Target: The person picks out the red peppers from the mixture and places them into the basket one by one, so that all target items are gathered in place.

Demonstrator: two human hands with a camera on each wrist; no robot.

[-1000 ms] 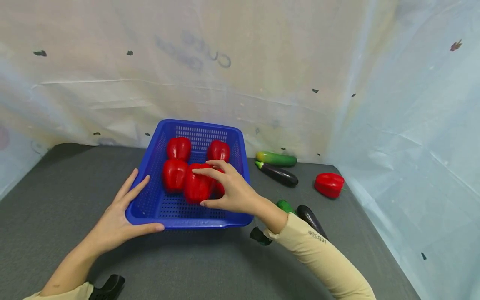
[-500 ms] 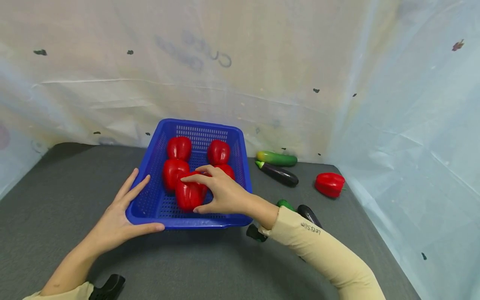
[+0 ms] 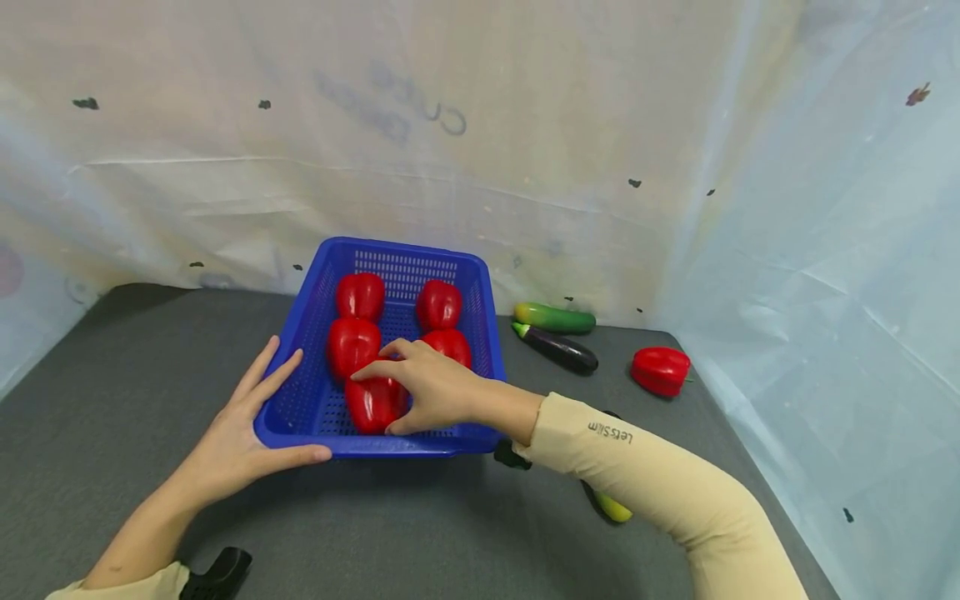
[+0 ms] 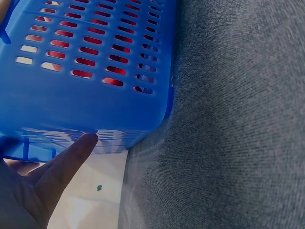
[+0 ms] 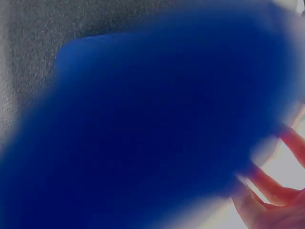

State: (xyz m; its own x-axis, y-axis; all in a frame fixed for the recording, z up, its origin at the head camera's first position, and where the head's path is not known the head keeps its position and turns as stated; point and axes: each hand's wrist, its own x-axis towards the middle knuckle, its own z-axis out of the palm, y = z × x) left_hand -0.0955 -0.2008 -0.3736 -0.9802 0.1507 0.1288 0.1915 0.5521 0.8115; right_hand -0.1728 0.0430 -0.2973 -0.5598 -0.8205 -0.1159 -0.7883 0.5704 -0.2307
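Note:
A blue perforated basket [image 3: 315, 421] stands on the grey table, holding several red bell peppers. My right hand [image 3: 438, 387] reaches over its front rim and grips one red bell pepper [image 3: 372, 408] near the front, thumb on the near side and fingers across the top. Another bell pepper [image 3: 352, 346] sits just behind it, to the left. At the basket's front left corner my left hand [image 3: 232, 433] is spread, its straight fingers along the left wall and thumb by the front rim. The left wrist view shows a straight finger against the basket's outside. A blurred blue basket wall fills most of the right wrist view.
Right of the basket lie a green zucchini [image 3: 555, 318] and a dark eggplant [image 3: 558, 350]. A red bell pepper [image 3: 660, 371] is by the table's right edge. More vegetables are partly hidden under my right forearm. A plastic sheet [image 3: 480, 167] hangs behind the table.
My right hand has moved the gripped bell pepper leftward and toward the basket's front. The left hand and the basket have stayed in place.

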